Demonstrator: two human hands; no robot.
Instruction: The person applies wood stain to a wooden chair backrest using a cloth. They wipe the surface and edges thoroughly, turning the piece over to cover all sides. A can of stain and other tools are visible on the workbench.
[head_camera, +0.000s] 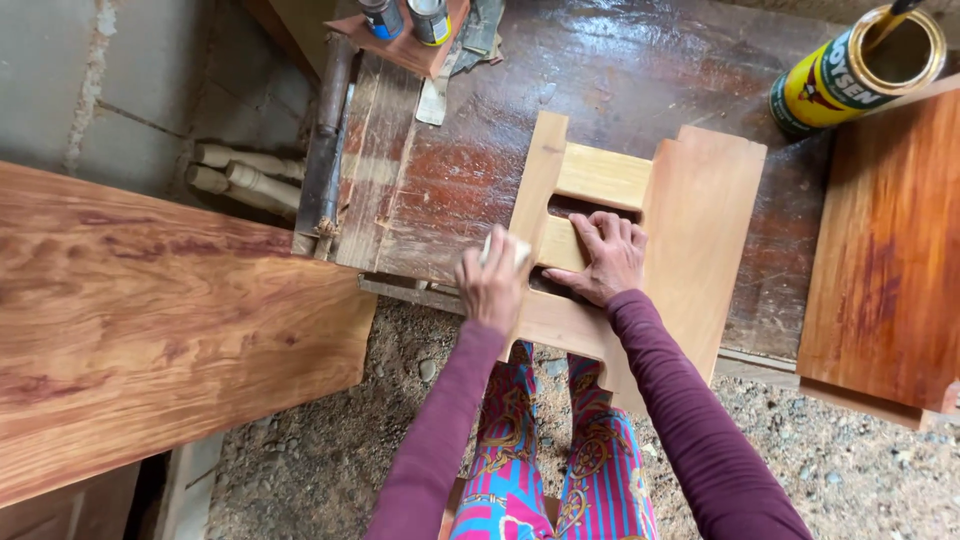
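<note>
Across a dark, stained workbench (640, 80) lies a pale unfinished wooden frame (690, 210), over gravel ground, beside a block wall. Varnished boards sit at left (150, 310) and right (890, 250), and an open tin (858, 70) stands at the far right corner. My left hand (492, 285) is closed around a small pale pad (505, 250), pressed on the frame's left upright. My right hand (607, 258) lies open, fingers spread flat on the middle crosspiece, gripping nothing.
</note>
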